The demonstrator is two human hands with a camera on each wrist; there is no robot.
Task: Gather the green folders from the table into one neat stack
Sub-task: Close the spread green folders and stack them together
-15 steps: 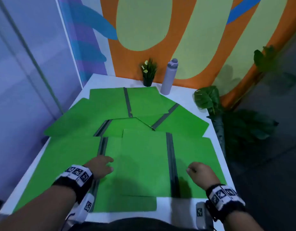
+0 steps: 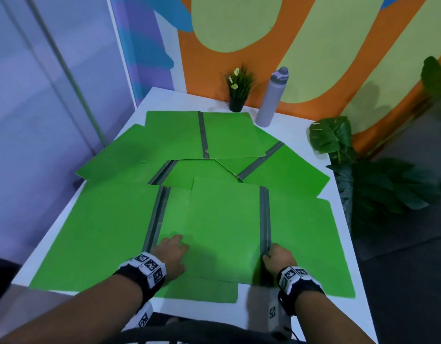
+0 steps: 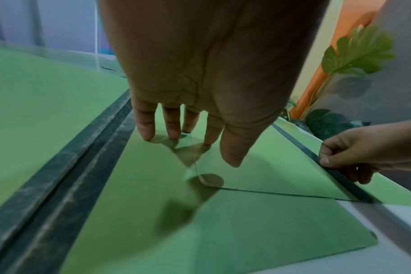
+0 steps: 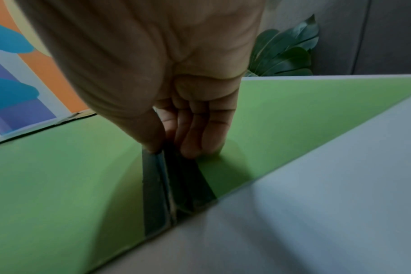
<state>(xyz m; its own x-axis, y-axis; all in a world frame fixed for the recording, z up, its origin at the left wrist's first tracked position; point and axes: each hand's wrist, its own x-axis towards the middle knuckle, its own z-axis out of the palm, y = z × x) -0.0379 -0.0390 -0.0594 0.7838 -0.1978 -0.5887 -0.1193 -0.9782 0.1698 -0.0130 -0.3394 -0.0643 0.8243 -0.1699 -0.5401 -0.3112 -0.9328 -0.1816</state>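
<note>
Several green folders lie open and overlapping across the white table point(image 2: 254, 309). The nearest folder point(image 2: 224, 219) lies on top of another folder point(image 2: 95, 232) to its left. My left hand point(image 2: 172, 252) has straight fingers, and its fingertips point(image 3: 174, 133) touch the nearest folder's left edge. My right hand point(image 2: 276, 256) pinches that folder's dark grey spine point(image 2: 264, 214) between thumb and fingers point(image 4: 190, 148); the left wrist view shows the right hand point(image 3: 352, 157) too. More folders lie farther back, at the centre point(image 2: 229, 132), left point(image 2: 130, 150) and right point(image 2: 289, 170).
A grey water bottle point(image 2: 271, 98) and a small potted plant point(image 2: 238, 90) stand at the table's far edge by the painted wall. A large leafy plant point(image 2: 333, 137) stands off the right edge. A strip of bare table runs along the near edge.
My right hand has moved left onto the near folder's spine and closed on it. My left hand has shifted right to that folder's left edge.
</note>
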